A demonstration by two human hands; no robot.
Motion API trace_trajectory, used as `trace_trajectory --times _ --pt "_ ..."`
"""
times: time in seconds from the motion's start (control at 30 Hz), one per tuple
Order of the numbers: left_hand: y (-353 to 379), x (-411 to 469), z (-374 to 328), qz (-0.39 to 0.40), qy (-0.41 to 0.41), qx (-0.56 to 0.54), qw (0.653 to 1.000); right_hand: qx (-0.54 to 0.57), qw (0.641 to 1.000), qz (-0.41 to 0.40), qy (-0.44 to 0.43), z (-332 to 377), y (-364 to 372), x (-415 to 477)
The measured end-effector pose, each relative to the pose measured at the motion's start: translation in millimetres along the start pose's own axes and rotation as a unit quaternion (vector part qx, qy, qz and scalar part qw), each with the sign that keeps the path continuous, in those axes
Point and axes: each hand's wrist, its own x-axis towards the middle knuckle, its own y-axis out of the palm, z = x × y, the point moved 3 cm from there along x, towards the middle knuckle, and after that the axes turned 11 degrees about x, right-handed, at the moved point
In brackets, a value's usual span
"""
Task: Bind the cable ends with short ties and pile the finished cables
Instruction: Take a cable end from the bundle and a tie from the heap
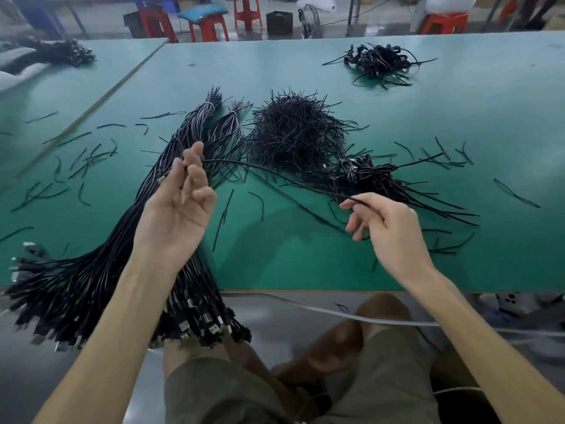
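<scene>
A black cable (232, 162) is held above the bench (305, 264), pinched by the left hand (180, 206) at 9 o'clock and by the right hand (388, 231) at 3. Short ties (293, 130) are heaped at 12, finished cables (373, 177) at 2. Beyond, a black crate's (279, 22) contents cannot be seen.

Green table top (458, 123) all around the grip on the cable (232, 162). Way out past it: shiny grey floor (101, 16), red plastic stools (209, 29), one with a blue cushion (201, 12), a black crate (279, 22), a round fan (310, 21). Light's soft, even.
</scene>
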Motion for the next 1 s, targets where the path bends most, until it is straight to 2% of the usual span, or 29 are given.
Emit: trace_trajectory --times 0.07,0.2,0.27,0.37,0.47,0.53,0.6,0.63,0.7,0.77,0.87,0.93,1.0 --pt "4.1 0.4 5.9 -0.020 -0.007 -0.018 1.000 -0.034 0.998 0.045 -0.017 2.5 1.8 -9.1" --pt "13.3 -0.9 15.7 -0.046 -0.004 0.029 0.999 -0.124 0.983 0.132 -0.038 6.9 6.1 -19.7" --pt "18.3 -1.3 19.1 -0.046 -0.001 -0.002 0.999 -0.136 0.978 0.155 -0.026 9.9 8.8 -20.5" --pt "30.0 -1.4 19.8 -0.023 0.003 -0.072 0.997 -0.097 0.982 0.164 -0.011 18.7 15.1 -23.1" --pt "33.2 -2.5 19.7 -0.019 0.004 -0.067 0.998 -0.021 0.982 0.189 -0.004 30.2 28.5 -27.6" --pt "31.7 -3.2 19.2 0.002 -0.030 -0.126 0.992 0.001 0.973 0.229 0.004 33.8 42.7 -31.6" --pt "30.1 -3.6 18.6 0.027 -0.100 -0.199 0.974 0.022 0.965 0.262 0.023 33.4 55.1 -37.1" --pt "27.4 -3.3 17.8 0.025 -0.122 -0.179 0.976 0.028 0.962 0.269 0.029 32.1 58.3 -39.0" --pt "20.3 -4.1 14.2 0.006 -0.117 -0.030 0.993 0.029 0.962 0.270 0.024 29.1 59.4 -39.6" --pt "14.7 -7.5 6.5 0.027 -0.099 0.078 0.992 0.030 0.963 0.266 0.023 25.5 56.1 -37.1" --pt "8.8 -18.1 -11.7 0.139 -0.104 0.149 0.974 0.030 0.961 0.271 0.040 20.3 51.6 -32.4" --pt "11.6 -26.4 -22.0 0.236 -0.108 0.195 0.946 0.021 0.961 0.270 0.051 18.2 47.3 -29.0" --pt "16.3 -32.1 -27.0 0.285 -0.091 0.281 0.912 -0.011 0.959 0.278 0.047 16.9 42.1 -24.7"
